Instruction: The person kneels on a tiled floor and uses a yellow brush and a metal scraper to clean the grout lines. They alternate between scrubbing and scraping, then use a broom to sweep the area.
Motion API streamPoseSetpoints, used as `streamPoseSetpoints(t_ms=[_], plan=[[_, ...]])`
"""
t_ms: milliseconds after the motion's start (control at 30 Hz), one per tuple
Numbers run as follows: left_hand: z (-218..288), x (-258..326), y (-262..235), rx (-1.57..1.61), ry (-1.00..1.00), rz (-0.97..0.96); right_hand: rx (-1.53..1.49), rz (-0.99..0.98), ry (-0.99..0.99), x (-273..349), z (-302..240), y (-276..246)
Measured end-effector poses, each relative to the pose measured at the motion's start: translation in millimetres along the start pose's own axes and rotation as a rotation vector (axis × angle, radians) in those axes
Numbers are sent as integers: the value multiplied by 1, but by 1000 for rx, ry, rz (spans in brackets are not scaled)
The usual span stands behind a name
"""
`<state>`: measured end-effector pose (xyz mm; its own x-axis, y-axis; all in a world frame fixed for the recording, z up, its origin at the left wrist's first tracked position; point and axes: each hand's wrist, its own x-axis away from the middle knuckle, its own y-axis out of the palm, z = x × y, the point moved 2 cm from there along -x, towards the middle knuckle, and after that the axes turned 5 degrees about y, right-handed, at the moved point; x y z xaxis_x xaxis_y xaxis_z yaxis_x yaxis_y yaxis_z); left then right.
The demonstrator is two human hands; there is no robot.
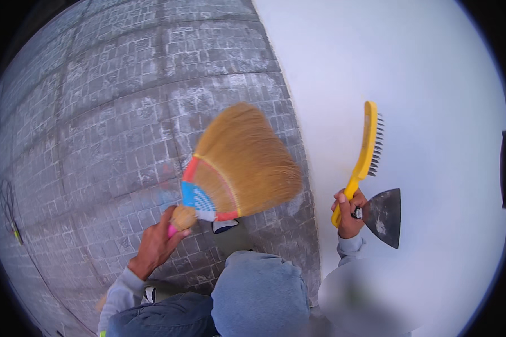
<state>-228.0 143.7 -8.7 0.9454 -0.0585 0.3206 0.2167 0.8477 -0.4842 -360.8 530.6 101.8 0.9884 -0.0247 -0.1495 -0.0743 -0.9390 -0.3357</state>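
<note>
My left hand (pixel 156 247) is closed round the pink handle of a straw broom (pixel 253 160), just below its bound neck. The broom's wide tan bristles fan up and to the right, with red, blue and white bands near the neck. On the right, my right hand (pixel 349 213) grips two tools at once. One is a yellow-handled wire brush (pixel 365 146), held upright with its dark bristles facing right. The other is a scraper (pixel 385 218) with a broad, dark, marked blade pointing right; its handle is mostly hidden by the hand.
Grey paving (pixel 107 112) with whitish smears covers the left side. A smooth white wall (pixel 433 67) runs along the right. A thin dark cable (pixel 36 267) lies at the far left. Below the broom show a shoe (pixel 226 226) and a rounded blue cloth shape (pixel 261 297). The lower right is blurred.
</note>
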Motion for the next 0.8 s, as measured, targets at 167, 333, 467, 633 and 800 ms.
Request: streamPoseSetpoints(t_ms=[167, 333, 467, 633, 800], plan=[[30, -58, 56, -242, 350, -141, -72, 39, -22, 0, 3, 4], [8, -57, 38, -280, 98, 35, -47, -11, -22, 4, -6, 12], [-56, -5, -17, -212, -229, 330, -26, -132, 62, 5, -21, 27], [-134, 117, -88, -487, -82, 1021, -53, -261, 273, 11, 3, 57], [-157, 245, -77, 301, -711, 1303, -82, -565, 211, 14, 55, 99]])
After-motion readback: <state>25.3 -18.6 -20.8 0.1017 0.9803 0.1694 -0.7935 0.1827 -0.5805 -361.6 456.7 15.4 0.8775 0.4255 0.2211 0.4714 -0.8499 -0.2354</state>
